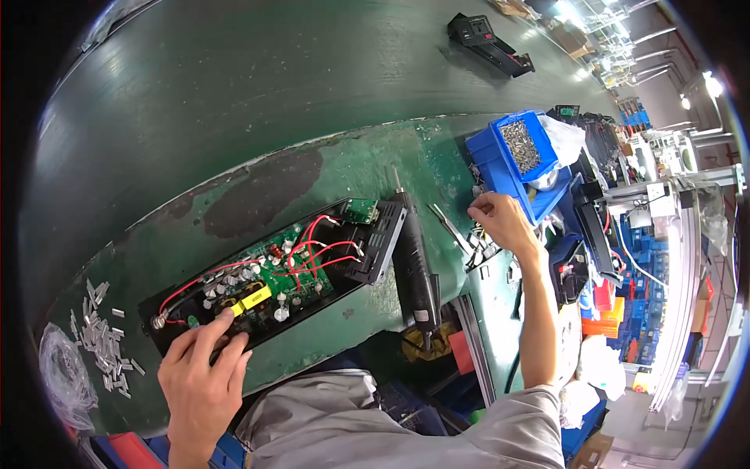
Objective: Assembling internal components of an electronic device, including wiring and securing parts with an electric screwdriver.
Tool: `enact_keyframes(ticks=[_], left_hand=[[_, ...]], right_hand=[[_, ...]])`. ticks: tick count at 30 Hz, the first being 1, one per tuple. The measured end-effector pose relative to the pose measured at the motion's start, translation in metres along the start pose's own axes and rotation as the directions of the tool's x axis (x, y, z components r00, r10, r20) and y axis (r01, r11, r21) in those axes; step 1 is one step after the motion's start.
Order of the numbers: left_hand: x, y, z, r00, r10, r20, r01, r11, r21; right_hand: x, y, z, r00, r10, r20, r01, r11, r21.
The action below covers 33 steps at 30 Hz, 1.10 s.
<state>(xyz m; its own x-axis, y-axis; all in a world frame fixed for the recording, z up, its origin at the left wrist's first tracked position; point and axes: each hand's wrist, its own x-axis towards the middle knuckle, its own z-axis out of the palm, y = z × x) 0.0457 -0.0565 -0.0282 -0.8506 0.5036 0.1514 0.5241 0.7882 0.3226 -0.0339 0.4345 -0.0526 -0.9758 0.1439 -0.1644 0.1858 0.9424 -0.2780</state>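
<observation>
Green desk (367, 156). Open black case (351, 276), on desk, 8 o'clock of view. Green circuit board (273, 280), inside, populated. Black driver (414, 258): white label (422, 316), unreadable. Left hand (201, 383), case's 7 o'clock: grip apart, touching case. Right hand (504, 221), view's 3 o'clock: grip together, contents uncertain. Yellow component (255, 297): dark marking, illegible.
</observation>
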Motion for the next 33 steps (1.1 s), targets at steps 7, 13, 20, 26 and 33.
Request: enact_keyframes(ticks=[7,13,20,26,33], left_hand=[[0.004,0.004,0.002,0.999,-0.005,-0.043,0.006,1.0,0.013],[0.003,-0.001,0.001,1.0,-0.021,-0.023,0.021,1.0,0.019],[0.007,0.0,0.0,1.0,-0.009,0.018,0.008,1.0,0.03],[0.005,0.003,-0.003,0.996,-0.028,0.086,0.025,0.999,0.035],[0.014,0.0,-0.012,0.986,0.021,0.164,-0.033,0.997,0.069]], right_hand=[[-0.031,-0.04,0.004,0.903,-0.121,-0.412,0.096,0.992,-0.08],[-0.139,-0.17,0.039,0.952,0.027,-0.305,0.159,0.808,0.567],[-0.147,-0.208,0.139,0.91,-0.191,-0.369,0.392,0.688,0.611],[-0.143,-0.211,0.142,0.955,-0.077,-0.288,0.253,0.72,0.646],[-0.136,-0.206,0.14,0.949,-0.081,-0.304,0.268,0.714,0.647]])
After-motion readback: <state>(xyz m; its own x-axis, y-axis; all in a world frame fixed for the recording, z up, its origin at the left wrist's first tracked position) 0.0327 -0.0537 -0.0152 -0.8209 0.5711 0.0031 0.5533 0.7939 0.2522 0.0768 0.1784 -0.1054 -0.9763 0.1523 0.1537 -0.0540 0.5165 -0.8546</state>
